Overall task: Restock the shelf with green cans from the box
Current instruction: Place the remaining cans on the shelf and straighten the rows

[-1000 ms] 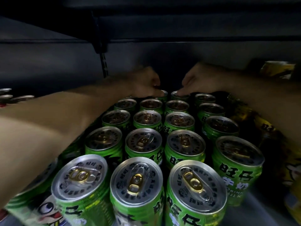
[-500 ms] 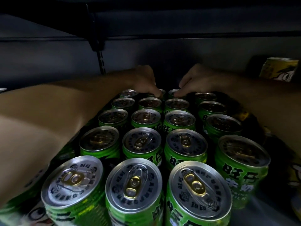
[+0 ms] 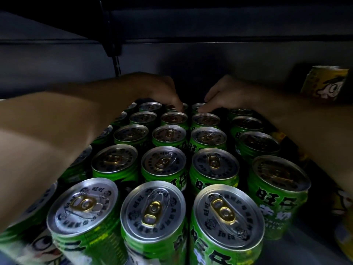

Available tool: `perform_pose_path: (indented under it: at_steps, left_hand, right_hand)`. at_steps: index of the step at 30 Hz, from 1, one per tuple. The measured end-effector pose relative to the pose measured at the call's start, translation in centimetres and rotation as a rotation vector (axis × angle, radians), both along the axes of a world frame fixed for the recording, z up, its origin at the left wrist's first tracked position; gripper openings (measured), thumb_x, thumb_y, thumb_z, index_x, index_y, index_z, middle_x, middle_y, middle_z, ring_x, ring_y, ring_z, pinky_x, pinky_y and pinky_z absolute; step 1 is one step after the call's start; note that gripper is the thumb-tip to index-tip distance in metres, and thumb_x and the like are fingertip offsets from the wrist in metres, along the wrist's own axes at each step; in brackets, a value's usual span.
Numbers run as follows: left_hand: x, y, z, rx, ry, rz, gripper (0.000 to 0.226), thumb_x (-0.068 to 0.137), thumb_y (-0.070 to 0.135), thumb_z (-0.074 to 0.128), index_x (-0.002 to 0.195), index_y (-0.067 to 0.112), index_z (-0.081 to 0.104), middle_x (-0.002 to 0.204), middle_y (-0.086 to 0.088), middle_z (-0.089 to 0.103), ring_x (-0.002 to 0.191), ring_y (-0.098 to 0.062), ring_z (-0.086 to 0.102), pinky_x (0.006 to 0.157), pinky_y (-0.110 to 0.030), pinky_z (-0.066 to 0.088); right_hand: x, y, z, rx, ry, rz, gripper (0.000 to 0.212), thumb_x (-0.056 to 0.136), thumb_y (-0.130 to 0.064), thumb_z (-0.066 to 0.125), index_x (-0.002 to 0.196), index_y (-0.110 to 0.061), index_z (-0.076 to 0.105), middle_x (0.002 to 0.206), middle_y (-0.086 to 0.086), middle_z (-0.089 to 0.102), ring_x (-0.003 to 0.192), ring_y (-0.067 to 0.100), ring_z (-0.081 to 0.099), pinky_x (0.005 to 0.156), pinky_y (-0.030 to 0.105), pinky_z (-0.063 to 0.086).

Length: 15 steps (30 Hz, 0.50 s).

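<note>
Both hands deep at back edge of shelf [image 3: 286,251]: left hand [image 3: 162,90] and right hand [image 3: 227,94], fingers curled over rear green cans [image 3: 164,163], exact grip not visible. Better to seat rear cans upright, rows straight, forearms clear of front tops.

We see green cans [image 3: 164,169] with silver lids, gold pull tabs and black lettering; some of ours show a cartoon face in white and red. The yellow can [image 3: 324,83] carries a black-and-white cartoon figure

Upright green cans [image 3: 163,165] fill the shelf [image 3: 298,251] in rows.
</note>
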<state>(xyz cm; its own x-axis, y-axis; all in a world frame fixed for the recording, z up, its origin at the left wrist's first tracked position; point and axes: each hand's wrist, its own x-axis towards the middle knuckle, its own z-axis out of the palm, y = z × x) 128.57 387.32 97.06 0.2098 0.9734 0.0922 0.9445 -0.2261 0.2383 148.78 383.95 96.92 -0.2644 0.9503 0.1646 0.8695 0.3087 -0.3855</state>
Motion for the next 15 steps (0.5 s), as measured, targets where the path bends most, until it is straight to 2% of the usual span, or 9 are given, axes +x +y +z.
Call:
perform_pose_path:
  at_steps: [2,5,7,11,13,15]
  left_hand:
    - [-0.2,-0.2,0.0,-0.005,-0.016,0.006,0.042,0.055,0.056,0.071,0.068,0.018,0.062,0.084,-0.003,0.069,0.082,-0.025,0.066,0.071,-0.034,0.053]
    - [-0.3,-0.7,0.0,-0.038,0.007,-0.023,0.035,0.068,0.051,0.073,0.066,0.019,0.058,0.077,0.001,0.064,0.077,-0.022,0.062,0.061,-0.026,0.043]
    - [-0.1,-1.3,0.4,-0.03,0.03,-0.035,0.034,0.075,0.047,0.071,0.067,0.017,0.057,0.077,-0.001,0.062,0.077,-0.022,0.06,0.062,-0.026,0.042]
    - [2.8,-4.2,1.6,0.049,0.082,-0.134,0.027,0.084,0.034,0.065,0.072,0.01,0.061,0.081,-0.01,0.064,0.076,-0.023,0.06,0.061,-0.027,0.042]
    - [5.1,-6.5,2.0,0.108,0.051,-0.259,0.026,0.087,0.028,0.062,0.075,0.005,0.064,0.079,-0.011,0.064,0.075,-0.02,0.057,0.058,-0.026,0.04]
    - [7.0,-9.1,1.7,0.139,-0.025,-0.374,0.02,0.087,0.029,0.064,0.076,0.013,0.065,0.075,-0.003,0.063,0.071,-0.014,0.055,0.055,-0.021,0.039]
  right_hand:
    - [0.0,0.2,-0.1,-0.005,-0.002,0.001,0.053,0.076,-0.043,0.079,0.109,-0.002,0.072,0.116,0.012,0.069,0.108,0.025,0.062,0.096,0.038,0.049]
    - [0.2,-0.2,-0.1,-0.057,0.015,-0.001,0.072,0.076,-0.05,0.076,0.133,-0.01,0.058,0.134,0.005,0.06,0.121,0.021,0.056,0.106,0.038,0.042]
    - [0.6,-1.1,0.2,-0.042,0.046,0.01,0.07,0.08,-0.049,0.073,0.136,-0.012,0.054,0.136,0.004,0.059,0.121,0.019,0.055,0.107,0.036,0.041]
    - [2.1,-4.7,1.6,0.077,0.168,-0.024,0.038,0.084,-0.046,0.071,0.104,-0.014,0.071,0.104,0.001,0.071,0.098,0.015,0.065,0.084,0.029,0.049]
    - [3.1,-7.4,2.2,0.118,0.171,-0.037,0.036,0.084,-0.049,0.069,0.095,-0.015,0.073,0.095,0.0,0.072,0.092,0.015,0.066,0.083,0.031,0.051]
    - [4.3,-10.4,2.4,0.132,0.149,-0.04,0.038,0.081,-0.057,0.066,0.088,-0.02,0.074,0.089,-0.004,0.072,0.089,0.013,0.066,0.081,0.033,0.051]
